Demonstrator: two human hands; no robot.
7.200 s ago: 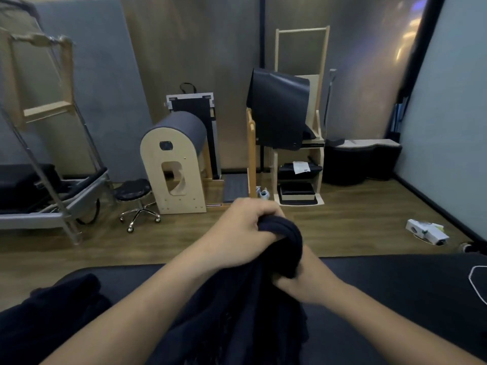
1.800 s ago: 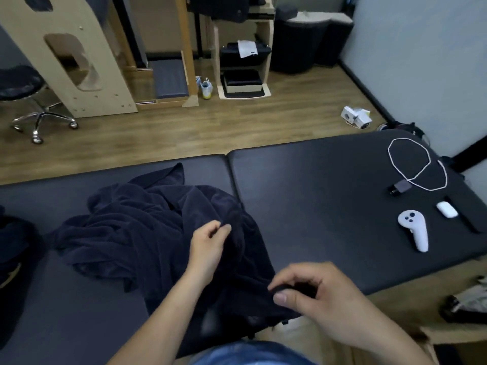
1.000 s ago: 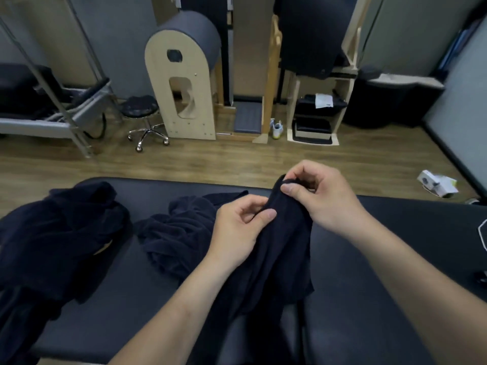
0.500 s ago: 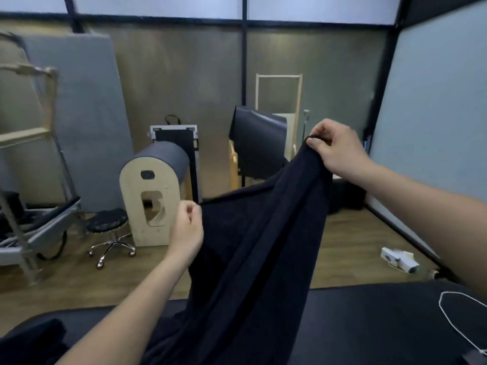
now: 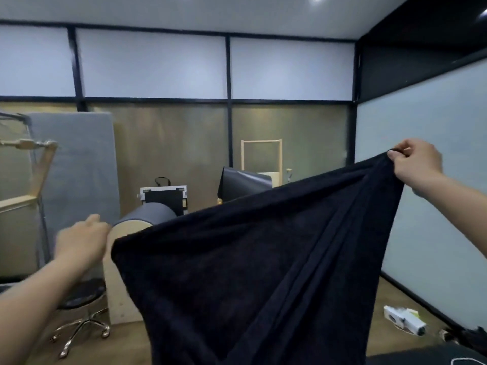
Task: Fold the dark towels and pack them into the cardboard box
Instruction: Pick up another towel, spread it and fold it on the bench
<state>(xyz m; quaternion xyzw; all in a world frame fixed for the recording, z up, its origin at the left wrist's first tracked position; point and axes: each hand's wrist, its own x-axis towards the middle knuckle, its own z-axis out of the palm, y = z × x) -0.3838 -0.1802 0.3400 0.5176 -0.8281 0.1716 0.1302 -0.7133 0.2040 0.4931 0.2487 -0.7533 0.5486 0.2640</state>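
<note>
Left hand [image 5: 81, 242]: motion-blurred, fingers curled, at the left end of the dark navy terry towel [image 5: 250, 272]. Whether it actually grips the cloth cannot be told.
Left, on the floor: black round stool on chrome castors [image 5: 81, 301], partly behind the forearm.
Wooden arched barrel with grey padded top [image 5: 139, 219]: mostly hidden by the towel.
Towel held up in the air, stretched between both hands, lower edge cut off by the frame.
Right hand [image 5: 416, 164]: thumb and fingers pinch the towel's right corner.
Small white box [image 5: 403, 318] on the floor at right; print unreadable.
</note>
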